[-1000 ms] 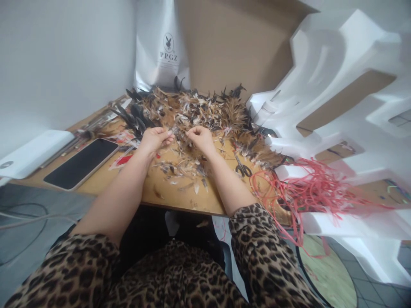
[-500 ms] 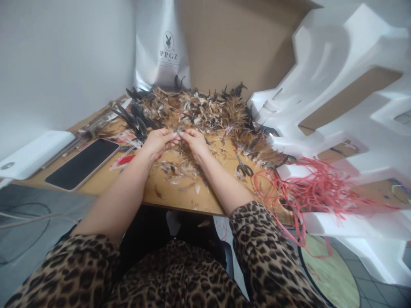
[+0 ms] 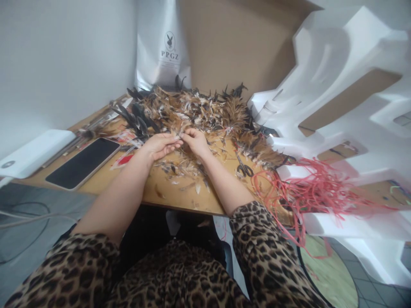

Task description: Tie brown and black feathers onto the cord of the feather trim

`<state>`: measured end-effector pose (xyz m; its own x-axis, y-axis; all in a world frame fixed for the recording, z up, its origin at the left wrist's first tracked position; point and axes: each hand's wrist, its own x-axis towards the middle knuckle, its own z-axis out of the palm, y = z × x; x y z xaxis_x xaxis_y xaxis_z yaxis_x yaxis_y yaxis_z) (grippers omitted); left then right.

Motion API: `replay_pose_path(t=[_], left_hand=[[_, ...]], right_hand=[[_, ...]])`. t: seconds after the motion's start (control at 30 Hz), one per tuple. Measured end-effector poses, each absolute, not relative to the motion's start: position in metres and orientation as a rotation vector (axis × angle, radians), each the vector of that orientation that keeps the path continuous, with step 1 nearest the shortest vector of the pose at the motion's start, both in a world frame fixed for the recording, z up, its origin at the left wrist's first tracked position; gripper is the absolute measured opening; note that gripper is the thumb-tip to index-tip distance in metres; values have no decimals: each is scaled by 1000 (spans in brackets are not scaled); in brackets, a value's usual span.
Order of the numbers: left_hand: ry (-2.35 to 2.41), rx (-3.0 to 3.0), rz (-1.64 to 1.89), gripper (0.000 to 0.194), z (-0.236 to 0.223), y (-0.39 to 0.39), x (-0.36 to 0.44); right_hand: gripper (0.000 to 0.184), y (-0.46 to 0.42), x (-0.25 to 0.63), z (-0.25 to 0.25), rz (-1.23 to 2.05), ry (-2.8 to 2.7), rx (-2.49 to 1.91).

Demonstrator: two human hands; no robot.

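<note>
My left hand and my right hand meet above the tabletop, thumbs and fingertips pinched together. Between them is a small brown feather, its lower end hidden by the fingertips. Behind the hands spreads a heap of brown, white and black feathers. Long black feathers lie to the left of it. Under and in front of my wrists, loose feather bits are scattered on the table.
Scissors lie right of my right forearm, near tangled red strips. White foam pieces crowd the right side. At left are a phone and a white device. A silver bag stands at the back.
My left hand has turned slightly and its lower fingers have loosened and stretched out. My right fingers have shifted a little at the pinch. The surrounding things stay put.
</note>
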<state>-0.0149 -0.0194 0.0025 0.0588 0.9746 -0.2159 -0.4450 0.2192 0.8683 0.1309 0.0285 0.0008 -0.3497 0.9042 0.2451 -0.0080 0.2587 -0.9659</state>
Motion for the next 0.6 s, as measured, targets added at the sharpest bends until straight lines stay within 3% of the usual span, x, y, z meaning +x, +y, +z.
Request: replay_pose_path(t=[0.6], left_hand=[[1038,857,1315,7,-1,-18,-11]], right_hand=[[25,20,129,3,1373,-1420,-857]])
